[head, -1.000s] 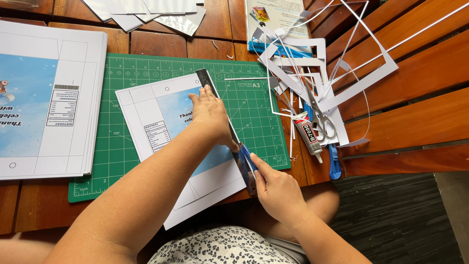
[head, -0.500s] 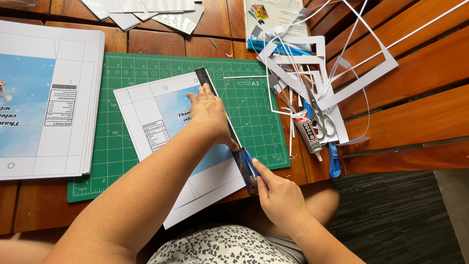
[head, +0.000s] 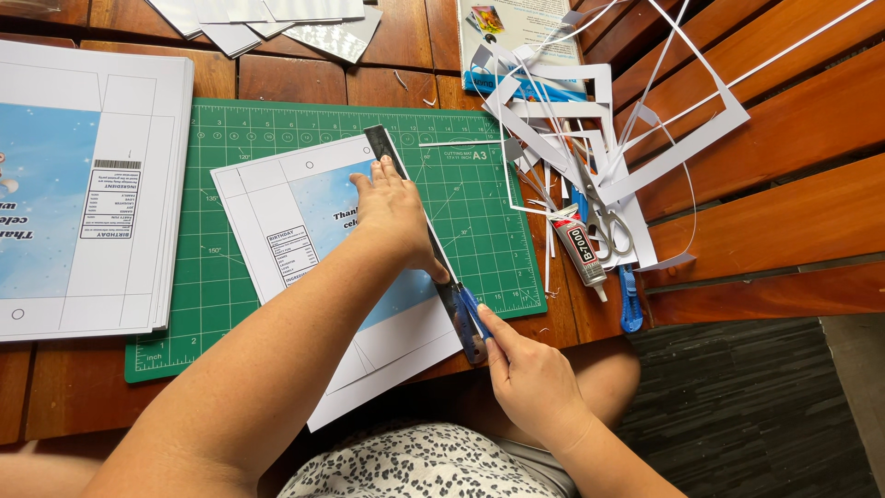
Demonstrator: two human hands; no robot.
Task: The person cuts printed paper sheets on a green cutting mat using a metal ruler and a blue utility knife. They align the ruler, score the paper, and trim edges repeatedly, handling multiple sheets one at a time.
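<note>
The wooden slatted table (head: 793,212) fills most of what I see, and on it lies the green cutting mat (head: 479,198), square to me. To the left of the mat sits a tall stack of printed sheets (head: 88,194), blue in the middle with white margins. On the mat lies a single printed sheet (head: 304,231), turned at a slant, its near corner hanging past the table's near edge. To the right, beyond the mat, a heap of white paper offcuts (head: 590,120) spreads out, with scissors (head: 604,217) and a tube of glue (head: 579,249) lying in it and a blue cutter (head: 631,300) just near of them. My left hand (head: 395,210) lies flat, fingers spread, pressing a dark metal ruler (head: 415,207) onto the slanted sheet along its right side. My right hand (head: 530,378) is clenched around a blue craft knife (head: 470,318), forefinger along its back, the knife touching the ruler's near end at the mat's near edge.
</note>
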